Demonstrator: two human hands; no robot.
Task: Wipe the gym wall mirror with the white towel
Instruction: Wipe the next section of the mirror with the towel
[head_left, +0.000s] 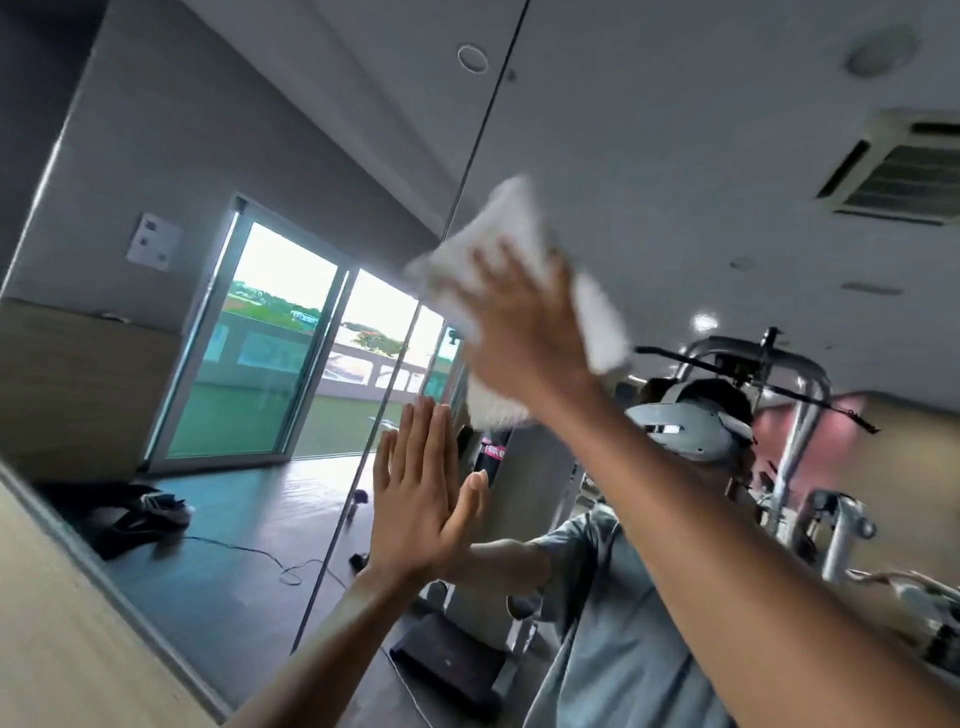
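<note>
— Where's the white towel (498, 223)?
— Under the right hand's (519, 322) flat, spread fingers, just right of the seam (480, 130) in the mirror (208, 156).
— Risks?
— The left hand (421, 499), flat and released lower beside the seam, may leave prints. The ungripped towel could slip.

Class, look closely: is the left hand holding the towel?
No, the left hand lies flat and bare on the mirror; the towel is under the right hand.

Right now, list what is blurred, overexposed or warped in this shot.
Head view: towel and right hand smeared by motion blur; left hand, flat on the mirror, sharp; sky through the reflected doors blown out white; frame tilted, straight lines slightly bowed by the wide lens.
</note>
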